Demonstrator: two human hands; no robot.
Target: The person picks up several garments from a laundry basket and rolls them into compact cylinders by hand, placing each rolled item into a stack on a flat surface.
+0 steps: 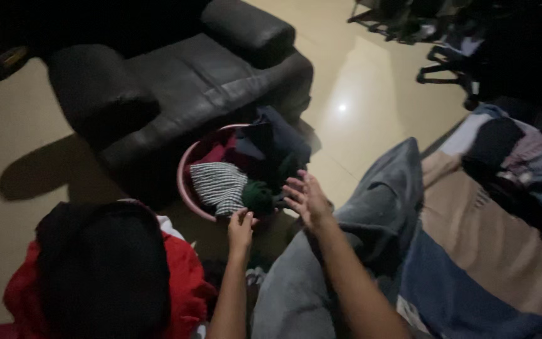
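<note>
Both hands, left [241,227] and right [307,198], hover apart and empty over the pink basin [184,182] beside a dark armchair [177,81].

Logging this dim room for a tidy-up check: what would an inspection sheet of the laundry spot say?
Surface: glossy pale tiled floor, one light reflection.
Job's things: pink round basin piled with clothes: striped cloth, dark green piece, navy garment.
Clutter: red and black heap; folded clothes on patchwork blanket.
Grip: left hand touches the basin's pile; right hand open, beside it, empty.
Cables: nothing seen.
Surroundings: dark leather armchair; chair legs far right.
</note>
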